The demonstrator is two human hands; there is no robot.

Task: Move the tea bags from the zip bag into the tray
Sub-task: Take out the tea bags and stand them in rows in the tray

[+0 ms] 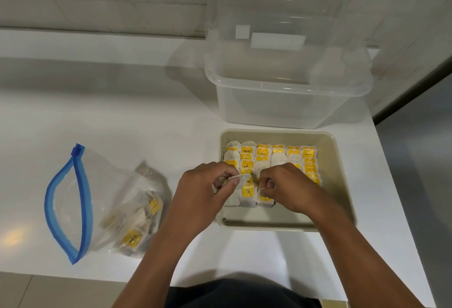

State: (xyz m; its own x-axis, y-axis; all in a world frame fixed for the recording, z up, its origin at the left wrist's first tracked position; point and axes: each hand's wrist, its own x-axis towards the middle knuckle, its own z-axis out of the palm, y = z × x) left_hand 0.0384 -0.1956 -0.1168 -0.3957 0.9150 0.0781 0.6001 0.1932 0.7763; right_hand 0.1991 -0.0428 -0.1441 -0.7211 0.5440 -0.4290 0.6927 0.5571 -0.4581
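A beige tray (335, 160) sits on the white counter, right of centre, with rows of white tea bags (278, 154) with yellow tags packed in its far part. My left hand (205, 190) pinches a white tea bag (241, 178) over the tray's left side. My right hand (286, 185) is curled over the near row, fingertips gripping another tea bag (265, 196) there. A clear zip bag (80, 200) with a blue zipper lies open at the left; several tea bags (137, 222) are inside it.
A large clear plastic tub (288, 82) with its lid leaning behind stands just beyond the tray. The counter's front edge runs near my body; its right edge drops beside a grey surface (420, 160). A tiled wall rises behind.
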